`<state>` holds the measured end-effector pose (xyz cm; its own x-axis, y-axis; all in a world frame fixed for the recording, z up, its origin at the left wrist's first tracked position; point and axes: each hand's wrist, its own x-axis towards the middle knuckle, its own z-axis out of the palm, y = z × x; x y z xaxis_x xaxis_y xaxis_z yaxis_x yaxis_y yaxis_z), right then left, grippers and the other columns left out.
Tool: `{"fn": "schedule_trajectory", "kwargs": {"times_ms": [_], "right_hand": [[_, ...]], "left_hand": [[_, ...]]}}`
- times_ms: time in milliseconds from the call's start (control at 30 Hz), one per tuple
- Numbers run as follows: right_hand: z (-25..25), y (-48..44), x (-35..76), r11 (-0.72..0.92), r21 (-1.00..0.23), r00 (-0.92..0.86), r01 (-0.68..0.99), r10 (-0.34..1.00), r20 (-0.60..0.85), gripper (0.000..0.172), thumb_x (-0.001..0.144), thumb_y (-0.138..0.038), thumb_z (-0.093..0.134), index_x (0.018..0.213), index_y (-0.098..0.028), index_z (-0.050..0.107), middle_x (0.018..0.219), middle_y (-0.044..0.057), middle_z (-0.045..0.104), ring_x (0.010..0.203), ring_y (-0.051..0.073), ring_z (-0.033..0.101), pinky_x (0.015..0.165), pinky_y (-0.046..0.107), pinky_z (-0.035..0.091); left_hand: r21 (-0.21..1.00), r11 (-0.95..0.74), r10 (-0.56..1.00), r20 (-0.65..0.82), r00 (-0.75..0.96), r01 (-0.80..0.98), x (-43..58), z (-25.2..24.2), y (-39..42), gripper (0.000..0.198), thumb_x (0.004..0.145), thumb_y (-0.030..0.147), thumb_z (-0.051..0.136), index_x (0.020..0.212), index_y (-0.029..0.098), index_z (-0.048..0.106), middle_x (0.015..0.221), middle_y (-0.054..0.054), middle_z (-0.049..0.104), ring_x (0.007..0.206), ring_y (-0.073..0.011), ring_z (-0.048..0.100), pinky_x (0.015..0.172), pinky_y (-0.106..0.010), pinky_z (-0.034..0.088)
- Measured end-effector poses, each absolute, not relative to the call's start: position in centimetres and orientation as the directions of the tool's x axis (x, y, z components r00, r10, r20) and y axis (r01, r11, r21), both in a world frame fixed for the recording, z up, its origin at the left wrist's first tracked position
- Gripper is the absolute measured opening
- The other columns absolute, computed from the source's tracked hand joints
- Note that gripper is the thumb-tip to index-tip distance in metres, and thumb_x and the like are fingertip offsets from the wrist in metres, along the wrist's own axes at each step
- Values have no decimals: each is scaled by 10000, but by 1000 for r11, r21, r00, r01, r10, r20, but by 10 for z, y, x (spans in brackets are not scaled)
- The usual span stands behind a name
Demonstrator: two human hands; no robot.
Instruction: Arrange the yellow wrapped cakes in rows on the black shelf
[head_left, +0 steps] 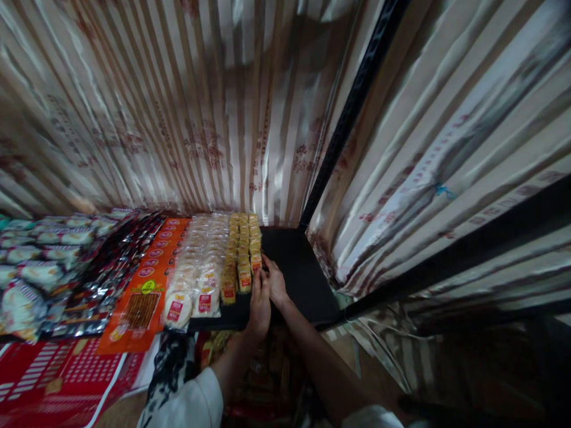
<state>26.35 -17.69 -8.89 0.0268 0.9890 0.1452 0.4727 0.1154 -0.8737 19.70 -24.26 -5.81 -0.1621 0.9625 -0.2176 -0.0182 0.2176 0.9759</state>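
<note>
Apparently the yellow packs (244,261) are being straightened in rows on the black shelf (298,267); the left hand (259,306) and right hand (275,283) meet at the rightmost row's front, around five o'clock. Whether either grip is closed on a pack, I cannot tell. The next move calls for light, even fingertip pressure. White crackers (206,285) crowd nine o'clock, limiting sideways room, with an orange pack (154,270) beyond; a post (341,134) rises at one.

Txt on pkgs (245,274) & sheeting (206,145) illegible
</note>
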Motion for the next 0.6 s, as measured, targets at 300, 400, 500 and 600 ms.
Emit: {"fn": "schedule_trajectory", "kwargs": {"times_ms": [300,400,500,600], "right_hand": [[-92,-176,258,158,-850,0,502,983,182,460,803,-179,452,1255,-181,537,1199,93,572,1065,188,558,948,326,457],[-93,-179,257,123,-874,78,470,981,180,483,787,-205,488,1264,-137,516,1229,129,544,1093,205,538,919,333,477],[-91,-193,256,107,-893,153,437,970,191,458,782,-219,501,1232,-144,535,1228,131,543,1076,205,544,877,334,500],[-86,-221,258,110,-904,226,413,949,219,380,816,-251,468,1169,-159,572,1172,118,582,1020,189,575,862,330,499]], "left_hand": [[977,196,963,-208,-172,-83,197,-62,-240,496,915,270,360,1374,83,364,1490,-121,284,1382,-162,240,1152,-298,157],[977,198,961,-208,-181,-75,195,-61,-242,463,908,277,378,1353,151,409,1482,-70,321,1370,-150,273,1142,-281,189],[976,213,958,-217,-187,-39,191,-61,-251,436,897,276,393,1316,175,454,1441,-58,400,1334,-157,348,1123,-291,240],[974,228,956,-220,-194,20,188,-61,-271,412,885,285,395,1262,153,498,1352,-93,504,1243,-174,463,1075,-308,323]]}}
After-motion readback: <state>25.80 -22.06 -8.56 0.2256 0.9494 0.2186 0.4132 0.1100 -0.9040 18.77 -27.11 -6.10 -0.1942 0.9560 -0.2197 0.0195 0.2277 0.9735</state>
